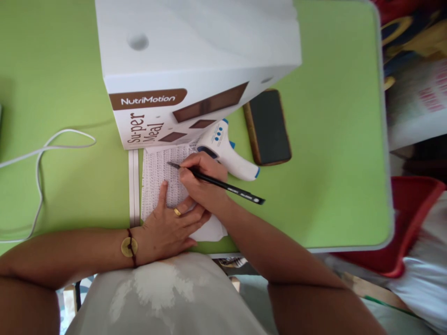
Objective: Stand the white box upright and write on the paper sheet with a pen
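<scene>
A black pen [228, 187] is pinched in my right hand [204, 179], its tip at the upper middle of a sheet of paper [155, 170] covered in dense rows of handwriting. My left hand [174, 221] lies flat with spread fingers across the lower part of the sheet, a gold ring on one finger. The two hands meet near the paper's right side. Just beyond my right hand rests a white and blue handheld thermometer-like device [232, 156]. The far end of the sheet goes under or behind the large white box [202, 42].
The white box stands on the green table [335, 139] in front of me. A dark phone [268, 125] lies right of the device. Along the paper's left side runs a white strip [133, 186]. A white cable [39, 172] curls at left; a red container [412, 223] sits beyond the right edge.
</scene>
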The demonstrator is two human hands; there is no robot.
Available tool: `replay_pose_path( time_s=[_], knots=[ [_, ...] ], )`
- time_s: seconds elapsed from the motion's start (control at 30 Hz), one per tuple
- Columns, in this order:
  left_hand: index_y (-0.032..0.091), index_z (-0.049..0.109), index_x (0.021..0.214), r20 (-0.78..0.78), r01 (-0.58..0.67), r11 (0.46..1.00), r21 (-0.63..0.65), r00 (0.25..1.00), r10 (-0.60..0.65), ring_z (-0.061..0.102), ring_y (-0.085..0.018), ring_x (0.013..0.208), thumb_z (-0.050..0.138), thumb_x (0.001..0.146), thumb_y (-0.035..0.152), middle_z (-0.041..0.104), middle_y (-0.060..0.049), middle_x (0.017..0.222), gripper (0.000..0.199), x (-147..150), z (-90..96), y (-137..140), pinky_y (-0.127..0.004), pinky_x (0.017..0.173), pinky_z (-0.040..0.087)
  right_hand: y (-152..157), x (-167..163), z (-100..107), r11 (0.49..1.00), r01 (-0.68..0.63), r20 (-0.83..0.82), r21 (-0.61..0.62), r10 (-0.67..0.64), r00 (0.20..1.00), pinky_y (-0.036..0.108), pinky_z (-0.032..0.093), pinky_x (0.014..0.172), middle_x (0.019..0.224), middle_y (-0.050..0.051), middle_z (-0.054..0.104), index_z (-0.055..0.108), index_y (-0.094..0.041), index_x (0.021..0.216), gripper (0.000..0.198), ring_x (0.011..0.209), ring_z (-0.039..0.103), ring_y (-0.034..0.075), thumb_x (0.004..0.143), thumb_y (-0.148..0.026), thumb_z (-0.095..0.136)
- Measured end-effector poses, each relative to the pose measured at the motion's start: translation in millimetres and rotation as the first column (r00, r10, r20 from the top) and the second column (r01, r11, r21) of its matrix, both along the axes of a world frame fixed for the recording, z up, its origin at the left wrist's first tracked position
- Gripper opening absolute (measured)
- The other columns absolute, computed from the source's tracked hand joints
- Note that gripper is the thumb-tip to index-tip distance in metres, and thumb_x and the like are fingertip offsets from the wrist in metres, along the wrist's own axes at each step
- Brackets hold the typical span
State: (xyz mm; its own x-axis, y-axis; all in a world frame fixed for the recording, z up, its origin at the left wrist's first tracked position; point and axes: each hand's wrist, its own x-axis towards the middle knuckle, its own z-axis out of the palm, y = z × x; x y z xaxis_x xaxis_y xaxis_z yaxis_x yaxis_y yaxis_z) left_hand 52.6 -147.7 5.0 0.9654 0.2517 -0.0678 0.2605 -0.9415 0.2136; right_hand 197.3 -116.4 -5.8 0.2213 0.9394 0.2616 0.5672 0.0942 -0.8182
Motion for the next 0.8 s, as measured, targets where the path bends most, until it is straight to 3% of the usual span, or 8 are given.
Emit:
replay_pose_path(
  time_s=[0.43, 0.67, 0.8],
  knots=[
    [0.022, 0.039, 0.149, -0.01, 0.008, 1.0, 0.019, 1.0, -0.008, 0.02, -0.037, 0.145, 0.054, 0.095, 0.06, 0.034, -0.007, 0.156, 0.067, 0.3, 1.8, 0.9, -0.083, 0.102, 0.031, -0.6, 1.5, -0.7, 0.999, 0.028, 0.019, -0.039, -0.028, 0.999, 0.027, 0.046, 0.053, 0.06, -0.004, 0.056, 0.052, -0.023, 0.069, 0.006, 0.056, 0.053, 0.013, 0.075, -0.022, 0.052],
    [0.022, 0.04, 0.148, -0.002, 0.006, 1.0, 0.014, 1.0, -0.006, 0.021, -0.037, 0.145, 0.054, 0.096, 0.059, 0.036, -0.007, 0.155, 0.066, -0.6, 0.1, 0.0, -0.082, 0.102, 0.031, 1.1, 1.3, -2.2, 1.0, -0.001, 0.063, 0.018, 0.0, 0.998, 0.026, 0.043, 0.053, 0.058, -0.005, 0.053, 0.047, -0.024, 0.068, 0.009, 0.054, 0.051, 0.013, 0.074, -0.017, 0.05],
    [0.019, 0.042, 0.146, 0.045, -0.018, 1.0, 0.02, 0.999, 0.017, 0.022, -0.038, 0.144, 0.058, 0.093, 0.059, 0.041, -0.01, 0.151, 0.068, -0.6, -3.0, -1.5, -0.082, 0.101, 0.032, 2.2, 16.7, 3.4, 0.986, -0.138, 0.214, 0.089, 0.116, 0.97, 0.028, 0.049, 0.06, 0.07, -0.001, 0.061, 0.054, -0.024, 0.078, 0.01, 0.063, 0.058, 0.015, 0.08, -0.014, 0.053]
  ],
)
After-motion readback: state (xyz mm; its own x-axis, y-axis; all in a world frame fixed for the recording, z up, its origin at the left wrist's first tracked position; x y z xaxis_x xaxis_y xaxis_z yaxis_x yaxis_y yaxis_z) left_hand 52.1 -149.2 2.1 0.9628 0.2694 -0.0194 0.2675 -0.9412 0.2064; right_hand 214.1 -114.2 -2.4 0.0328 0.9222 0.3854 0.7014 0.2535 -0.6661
